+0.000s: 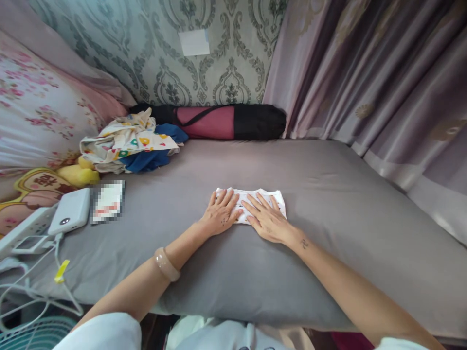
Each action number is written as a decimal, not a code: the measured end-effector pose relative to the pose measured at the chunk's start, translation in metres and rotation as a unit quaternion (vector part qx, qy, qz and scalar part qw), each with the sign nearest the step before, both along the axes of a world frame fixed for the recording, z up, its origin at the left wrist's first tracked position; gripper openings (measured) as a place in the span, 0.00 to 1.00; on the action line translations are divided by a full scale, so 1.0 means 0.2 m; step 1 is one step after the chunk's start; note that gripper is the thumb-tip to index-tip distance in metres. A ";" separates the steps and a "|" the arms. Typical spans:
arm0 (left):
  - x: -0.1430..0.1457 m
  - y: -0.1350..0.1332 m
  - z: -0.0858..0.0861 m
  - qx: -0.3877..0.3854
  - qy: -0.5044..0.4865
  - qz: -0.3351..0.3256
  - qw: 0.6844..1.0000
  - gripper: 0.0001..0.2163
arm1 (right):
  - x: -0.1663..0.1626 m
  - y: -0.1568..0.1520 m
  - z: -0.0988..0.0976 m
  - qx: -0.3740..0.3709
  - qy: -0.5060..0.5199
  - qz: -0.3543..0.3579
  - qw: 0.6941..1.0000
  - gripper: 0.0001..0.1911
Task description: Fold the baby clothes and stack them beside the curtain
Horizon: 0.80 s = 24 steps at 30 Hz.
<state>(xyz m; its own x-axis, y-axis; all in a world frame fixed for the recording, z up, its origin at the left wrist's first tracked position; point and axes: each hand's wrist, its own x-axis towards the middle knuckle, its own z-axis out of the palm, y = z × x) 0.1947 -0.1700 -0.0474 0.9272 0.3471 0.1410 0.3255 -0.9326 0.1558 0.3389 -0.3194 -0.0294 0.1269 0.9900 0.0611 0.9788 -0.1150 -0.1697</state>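
Observation:
A white cloth with small dark spots (279, 199) lies folded into a flat rectangle on the grey sheet (233, 267). My left hand (221, 214) presses flat on its left part, fingers spread. On the right part rests my right hand (268, 218), also flat with fingers apart. The two thumbs point toward each other near the cloth's middle, with a small gap between them. Both hands cover much of the cloth, so its exact kind cannot be made out.
A heap of patterned and blue cloth (127, 141) lies at the back left, near a pink and black rolled bag (207, 122) along the wall. At left are a white power bank (70, 211), a power strip (27, 228), cables and a blurred packet (107, 201). Curtains (365, 73) hang at right.

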 end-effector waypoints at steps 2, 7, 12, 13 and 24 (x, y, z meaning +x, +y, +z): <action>-0.01 0.02 -0.03 -0.020 0.027 0.007 0.999 0.29 | 0.01 0.00 -0.02 -0.008 0.001 0.002 1.000 0.27; -0.01 0.02 0.02 -0.046 0.056 0.007 0.997 0.29 | 0.02 -0.01 0.01 -0.021 0.012 0.003 1.000 0.27; 0.03 -0.04 0.08 0.017 -0.026 0.005 1.000 0.23 | -0.02 0.00 0.05 0.007 0.024 0.004 1.000 0.28; 0.03 -0.05 0.07 0.026 -0.042 0.006 0.999 0.23 | -0.03 0.01 0.05 0.017 0.022 0.011 1.000 0.28; 0.02 -0.02 -0.02 -0.014 0.013 0.031 0.999 0.24 | -0.01 0.00 -0.03 0.011 0.007 0.018 1.000 0.30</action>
<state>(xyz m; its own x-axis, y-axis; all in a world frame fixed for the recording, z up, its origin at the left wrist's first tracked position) 0.1994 -0.1731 -0.0509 0.9071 0.4070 0.1071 0.3862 -0.9062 0.1723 0.3367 -0.3201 -0.0360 0.0921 0.9924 0.0815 0.9798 -0.0757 -0.1850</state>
